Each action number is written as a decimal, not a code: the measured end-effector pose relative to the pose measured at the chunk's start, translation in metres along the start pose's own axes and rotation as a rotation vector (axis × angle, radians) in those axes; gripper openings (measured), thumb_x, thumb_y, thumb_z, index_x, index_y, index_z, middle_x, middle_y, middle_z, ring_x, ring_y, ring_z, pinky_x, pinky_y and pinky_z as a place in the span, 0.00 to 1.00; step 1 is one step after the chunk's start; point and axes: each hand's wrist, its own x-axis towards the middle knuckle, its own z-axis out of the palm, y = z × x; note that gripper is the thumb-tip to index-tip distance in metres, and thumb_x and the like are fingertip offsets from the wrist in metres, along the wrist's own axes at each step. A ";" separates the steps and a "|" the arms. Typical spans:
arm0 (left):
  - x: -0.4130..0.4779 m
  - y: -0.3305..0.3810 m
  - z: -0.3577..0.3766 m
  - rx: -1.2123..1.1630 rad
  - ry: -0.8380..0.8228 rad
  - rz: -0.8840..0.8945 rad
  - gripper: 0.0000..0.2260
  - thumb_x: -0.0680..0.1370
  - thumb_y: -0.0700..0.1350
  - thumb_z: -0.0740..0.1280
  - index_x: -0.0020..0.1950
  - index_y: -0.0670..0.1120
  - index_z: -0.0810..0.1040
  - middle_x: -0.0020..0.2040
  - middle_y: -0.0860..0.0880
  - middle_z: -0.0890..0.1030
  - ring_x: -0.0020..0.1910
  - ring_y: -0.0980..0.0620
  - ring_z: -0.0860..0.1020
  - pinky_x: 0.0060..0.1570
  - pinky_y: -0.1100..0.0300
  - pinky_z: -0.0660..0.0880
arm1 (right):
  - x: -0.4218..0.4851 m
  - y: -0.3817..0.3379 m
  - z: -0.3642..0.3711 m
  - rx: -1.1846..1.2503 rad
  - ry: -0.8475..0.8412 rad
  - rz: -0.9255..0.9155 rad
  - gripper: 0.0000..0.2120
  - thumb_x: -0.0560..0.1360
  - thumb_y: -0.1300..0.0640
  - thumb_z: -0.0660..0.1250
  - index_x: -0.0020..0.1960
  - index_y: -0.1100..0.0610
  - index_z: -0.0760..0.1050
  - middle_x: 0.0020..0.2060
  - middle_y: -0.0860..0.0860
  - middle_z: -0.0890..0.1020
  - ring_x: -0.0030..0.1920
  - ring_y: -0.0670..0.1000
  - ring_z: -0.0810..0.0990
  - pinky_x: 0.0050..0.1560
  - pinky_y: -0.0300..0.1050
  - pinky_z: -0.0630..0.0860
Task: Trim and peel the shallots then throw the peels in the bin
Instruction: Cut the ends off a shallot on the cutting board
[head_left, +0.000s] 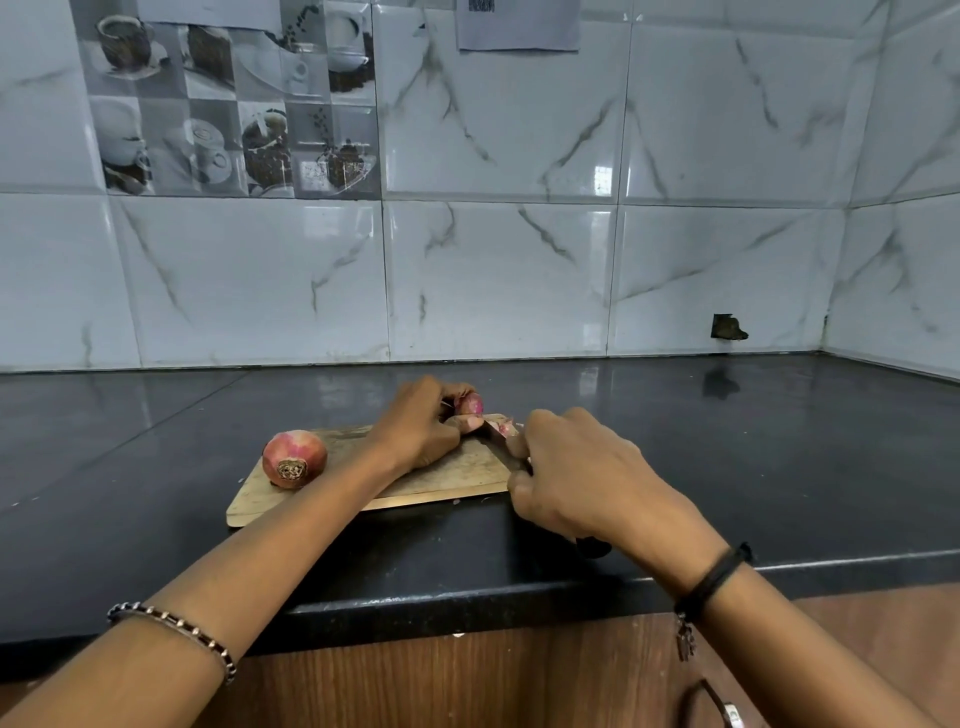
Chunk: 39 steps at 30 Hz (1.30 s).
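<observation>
Countertop (156, 519) edge comes first, then the right hand (576, 467), fingers curled tight round the knife (497, 440) handle, blade laid over the right end of the cutting board (457, 470). Further back the left hand (415, 431) pinches a small shallot (470, 404) at the board's far edge, fingertips mostly hidden. A bigger shallot (294, 459) sits on the left end. I'd keep those fingertips tucked and slice only the very tip, so the peel lifts easy. No bin visible.

Pink-red shallot (294, 458), tan wood board (457, 470), blk counter (727, 441), wht marbled tiles (498, 280).
</observation>
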 end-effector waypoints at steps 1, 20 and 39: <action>-0.001 0.000 0.000 -0.011 0.001 0.003 0.03 0.78 0.42 0.71 0.47 0.42 0.82 0.47 0.41 0.85 0.46 0.46 0.82 0.45 0.59 0.73 | -0.002 -0.001 0.001 -0.002 0.010 0.005 0.06 0.79 0.55 0.64 0.55 0.53 0.70 0.51 0.52 0.72 0.52 0.56 0.76 0.47 0.47 0.69; -0.002 -0.005 -0.004 -0.067 0.108 -0.051 0.05 0.80 0.50 0.69 0.53 0.51 0.80 0.47 0.55 0.83 0.49 0.57 0.81 0.46 0.66 0.73 | 0.009 0.033 0.006 0.224 0.186 0.094 0.19 0.78 0.51 0.64 0.68 0.49 0.75 0.50 0.52 0.83 0.41 0.55 0.85 0.47 0.51 0.83; -0.002 -0.004 -0.010 -0.315 0.381 -0.050 0.11 0.78 0.54 0.71 0.54 0.48 0.80 0.47 0.54 0.85 0.49 0.62 0.82 0.51 0.65 0.78 | 0.007 0.006 0.016 0.350 -0.021 -0.139 0.20 0.79 0.48 0.65 0.71 0.47 0.74 0.24 0.45 0.79 0.27 0.43 0.82 0.30 0.29 0.71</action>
